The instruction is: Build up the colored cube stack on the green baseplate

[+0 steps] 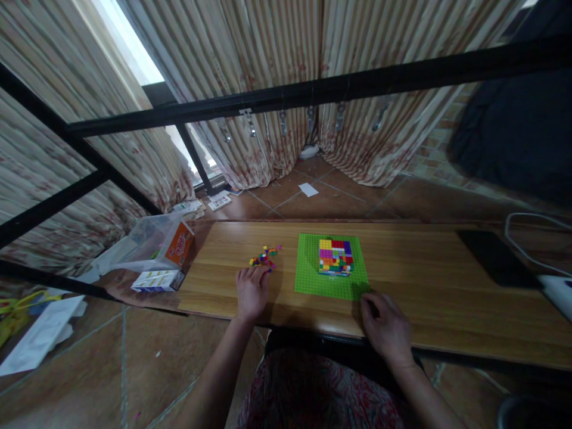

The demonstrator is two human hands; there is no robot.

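Baseplate (308, 280), one: bright green, studded, roughly square; laid flat on the wood-grain tabletop (429, 268). 
Block structure (335, 253), one: low, box-like, topped with yellow, red, purple, pink, orange and green bricks; seated upright near the middle of the baseplate. 
Loose bricks (264, 257), assorted: small, multicoloured; scattered in a loose cluster left of the baseplate, well apart from it, exact count not discernible.

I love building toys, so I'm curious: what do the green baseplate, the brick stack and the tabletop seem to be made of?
Green baseplate: probably molded plastic, evenly colored with regular studs.
Brick stack: likely smooth plastic, judging by its bright, solid colors.
Tabletop: wood or wood-look laminate, smooth; its grain lines fit either.
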